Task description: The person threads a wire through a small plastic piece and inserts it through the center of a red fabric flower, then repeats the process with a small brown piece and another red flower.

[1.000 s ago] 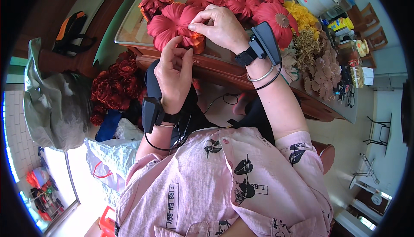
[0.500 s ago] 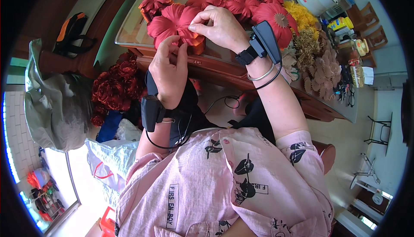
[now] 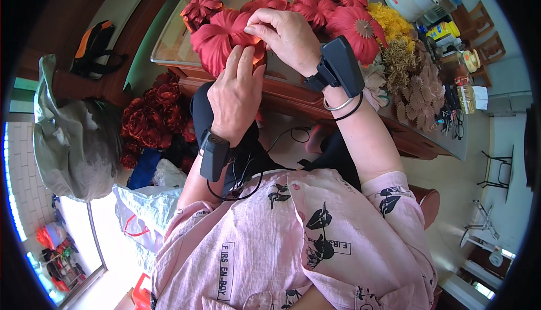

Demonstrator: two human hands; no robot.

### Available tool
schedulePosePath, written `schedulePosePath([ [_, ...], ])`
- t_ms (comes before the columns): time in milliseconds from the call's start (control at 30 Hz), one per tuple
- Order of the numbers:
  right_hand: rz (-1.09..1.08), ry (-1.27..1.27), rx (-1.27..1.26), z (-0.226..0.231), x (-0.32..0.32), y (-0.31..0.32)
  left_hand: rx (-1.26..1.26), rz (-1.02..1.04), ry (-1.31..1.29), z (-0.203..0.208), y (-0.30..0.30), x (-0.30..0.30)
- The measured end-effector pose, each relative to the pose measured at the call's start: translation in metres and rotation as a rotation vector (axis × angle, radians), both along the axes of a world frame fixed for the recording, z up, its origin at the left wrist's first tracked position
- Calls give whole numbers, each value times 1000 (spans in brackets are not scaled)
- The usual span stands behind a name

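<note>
A large red artificial flower [image 3: 211, 40] with broad petals lies at the near left edge of the table, orange showing under its right side. My right hand [image 3: 290, 38] reaches over from the right, thumb and forefinger pinched together at the flower's upper right petal edge. Below it, my left hand [image 3: 234, 98] has its fingers stretched out, fingertips against the lower petals. The left thumb sits near the orange edge, and what lies under the fingers is hidden. Both wrists wear black strapped devices.
More red flowers [image 3: 313, 9] stand behind, one with a brown centre disc [image 3: 363, 26]. To the right are yellow filler [image 3: 391, 20], brown toothed discs [image 3: 420, 96], jars and scissors. Dark red blooms [image 3: 149, 115] and a grey bag [image 3: 73, 141] are at left, below table height.
My left hand has moved right and turned, its curled fingers now straightened against the petals. The flower's right side has shifted under my hands. My right hand still pinches the petal edge.
</note>
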State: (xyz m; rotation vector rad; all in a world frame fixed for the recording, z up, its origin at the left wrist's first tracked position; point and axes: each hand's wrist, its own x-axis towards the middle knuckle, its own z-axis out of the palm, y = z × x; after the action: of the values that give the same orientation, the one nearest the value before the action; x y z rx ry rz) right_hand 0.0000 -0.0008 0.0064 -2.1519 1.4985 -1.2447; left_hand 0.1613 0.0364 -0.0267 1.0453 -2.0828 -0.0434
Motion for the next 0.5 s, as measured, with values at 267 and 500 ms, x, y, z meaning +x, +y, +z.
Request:
schedulePosePath([
  [267,-248,24,-413,63,-16,26,71,-40,70,8,-3,2],
  [500,-203,111,-490,50,-21,72,594,-320,604,25,5,5],
])
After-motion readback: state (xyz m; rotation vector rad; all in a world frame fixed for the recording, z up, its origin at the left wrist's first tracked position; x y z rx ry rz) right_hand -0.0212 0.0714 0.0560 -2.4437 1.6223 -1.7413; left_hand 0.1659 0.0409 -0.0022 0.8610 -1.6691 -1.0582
